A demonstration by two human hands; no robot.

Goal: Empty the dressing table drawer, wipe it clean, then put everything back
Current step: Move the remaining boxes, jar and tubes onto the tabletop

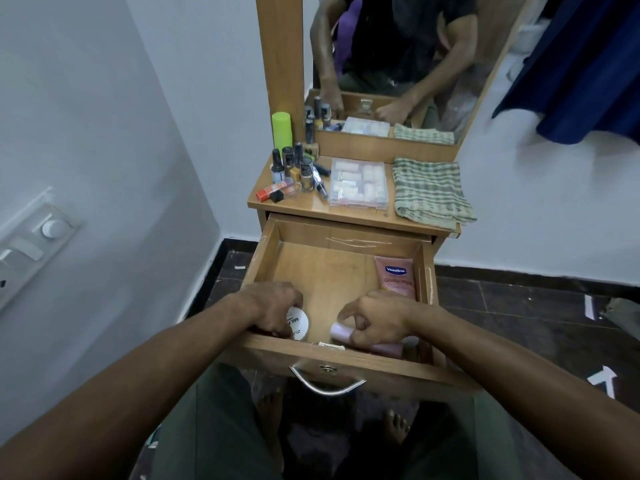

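The wooden drawer [332, 271] of the dressing table is pulled open towards me. Inside, at its front left, my left hand [272, 308] grips a round white-lidded jar [298, 323]. At the front right my right hand [374, 318] closes around a pale lilac bottle [341, 332] lying on its side. A pink Vaseline tube [395, 273] lies flat against the drawer's right wall. The middle of the drawer floor is bare wood.
On the tabletop [311, 207] stand several nail polish bottles [294, 168], a green can [282, 129], a clear plastic box [358, 183] and a folded checked cloth [429, 192]. A mirror [398, 64] rises behind. A white wall is at left; dark floor lies below.
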